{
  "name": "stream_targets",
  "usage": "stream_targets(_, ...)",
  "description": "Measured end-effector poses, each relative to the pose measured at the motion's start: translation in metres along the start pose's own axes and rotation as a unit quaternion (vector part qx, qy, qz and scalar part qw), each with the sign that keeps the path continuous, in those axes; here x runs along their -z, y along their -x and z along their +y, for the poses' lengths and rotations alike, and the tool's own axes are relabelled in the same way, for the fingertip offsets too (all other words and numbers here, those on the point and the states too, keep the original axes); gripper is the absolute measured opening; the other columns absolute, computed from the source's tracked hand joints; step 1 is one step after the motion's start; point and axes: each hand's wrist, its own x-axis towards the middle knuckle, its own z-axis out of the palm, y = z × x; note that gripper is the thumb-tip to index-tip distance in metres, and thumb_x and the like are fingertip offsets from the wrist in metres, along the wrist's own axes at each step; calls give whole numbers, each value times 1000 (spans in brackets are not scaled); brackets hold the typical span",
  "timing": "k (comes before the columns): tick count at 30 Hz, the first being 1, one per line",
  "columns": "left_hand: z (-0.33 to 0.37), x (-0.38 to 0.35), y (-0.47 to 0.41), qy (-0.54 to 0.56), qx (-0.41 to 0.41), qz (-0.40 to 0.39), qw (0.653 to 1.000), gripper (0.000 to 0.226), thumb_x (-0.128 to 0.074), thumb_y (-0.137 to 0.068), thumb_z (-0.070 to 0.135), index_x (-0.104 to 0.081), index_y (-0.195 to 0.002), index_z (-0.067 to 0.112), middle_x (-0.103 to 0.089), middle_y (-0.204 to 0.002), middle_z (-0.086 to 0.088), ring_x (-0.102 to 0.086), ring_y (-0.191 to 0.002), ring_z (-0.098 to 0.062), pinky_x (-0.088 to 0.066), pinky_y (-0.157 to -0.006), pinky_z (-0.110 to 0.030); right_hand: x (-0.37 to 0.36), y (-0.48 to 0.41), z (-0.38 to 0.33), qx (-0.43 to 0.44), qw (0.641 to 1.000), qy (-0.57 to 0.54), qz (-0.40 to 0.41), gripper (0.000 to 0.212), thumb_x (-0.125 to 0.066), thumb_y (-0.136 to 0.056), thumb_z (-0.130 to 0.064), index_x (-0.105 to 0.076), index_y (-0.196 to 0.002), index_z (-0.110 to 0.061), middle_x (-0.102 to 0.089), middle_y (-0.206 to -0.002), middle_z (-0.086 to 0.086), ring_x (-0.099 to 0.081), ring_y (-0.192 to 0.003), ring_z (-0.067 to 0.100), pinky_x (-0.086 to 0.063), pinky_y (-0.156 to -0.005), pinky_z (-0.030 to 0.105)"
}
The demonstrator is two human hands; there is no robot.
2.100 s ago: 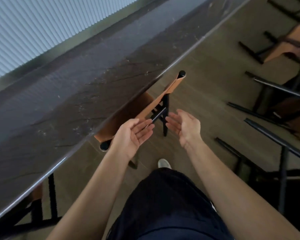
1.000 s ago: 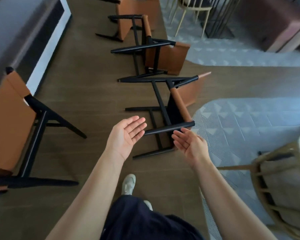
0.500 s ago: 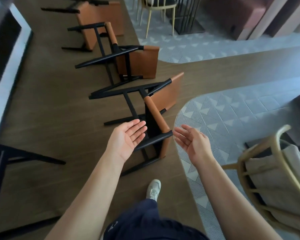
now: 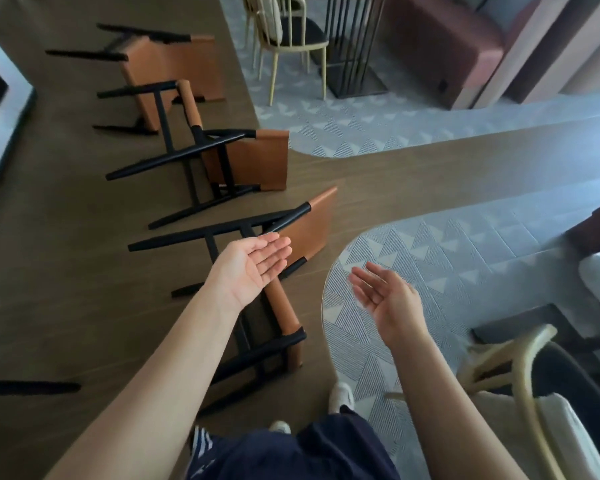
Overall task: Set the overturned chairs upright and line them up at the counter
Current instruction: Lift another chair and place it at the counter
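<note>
Three tan chairs with black legs lie overturned in a row on the wooden floor. The nearest chair (image 4: 312, 230) lies just ahead of my feet, its legs pointing left. A second chair (image 4: 253, 161) lies beyond it and a third chair (image 4: 174, 64) farther back. My left hand (image 4: 253, 265) hovers palm up over the nearest chair's frame, fingers straight, holding nothing. My right hand (image 4: 385, 299) is open over the patterned rug, to the right of that chair. The counter base (image 4: 4, 109) shows at the far left edge.
A grey patterned rug (image 4: 447, 258) curves along the right of the wooden floor. A cream armchair (image 4: 520, 393) stands close at lower right. Another cream chair (image 4: 284, 32) and a black wire-frame table (image 4: 354, 46) stand at the back. A black chair leg (image 4: 28, 388) juts in at lower left.
I have turned from the counter and the upright chair to the fallen chairs and stepped closer. Both open hands now reach farther forward, the left one over the nearest chair.
</note>
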Motion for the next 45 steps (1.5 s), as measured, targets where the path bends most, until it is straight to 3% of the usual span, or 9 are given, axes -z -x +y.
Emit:
stream_targets(13,-19,-109,-81,43,-49,88,994,27,-39,-98,7,-64,-108,5,-74,-103,-11,-71,-97,-24,-55,-83,-34,8,-129,-118,-42,995,63,-65,20,-57,-96,-13,-63,-111,0,-75,-98,17,-75,-86,26,-59,-61,27)
stream_targets(27,-7,-160,-167,63,-35,110,991,28,-40,-95,5,-65,-107,4,-75,-101,-11,-73,-92,-23,-55,-80,-33,6,-218,-165,-70,993,72,-69,20,-56,-97,-12,-63,-112,0,-75,-99,17,-75,-87,26,-60,-65,27)
stream_targets(34,33,-185,-250,77,-45,107,990,29,-39,-95,5,-63,-110,4,-75,-102,-10,-73,-92,-22,-55,-77,-32,-42,-308,-196,-71,987,114,-92,19,-53,-98,-13,-65,-108,-3,-76,-97,15,-75,-86,25,-59,-63,26)
stream_targets(40,81,-199,-315,99,-71,136,983,29,-39,-94,5,-63,-110,4,-75,-101,-10,-73,-92,-22,-54,-79,-33,-107,-387,-218,-90,971,179,-131,18,-53,-98,-15,-66,-107,-6,-76,-98,14,-75,-85,23,-52,-75,31)
stream_targets(45,109,-214,-355,103,-74,160,979,30,-39,-93,5,-64,-110,3,-75,-101,-11,-73,-92,-22,-55,-78,-32,-145,-434,-240,-114,967,176,-142,16,-53,-98,-11,-65,-106,-2,-75,-96,17,-75,-85,27,-59,-60,28)
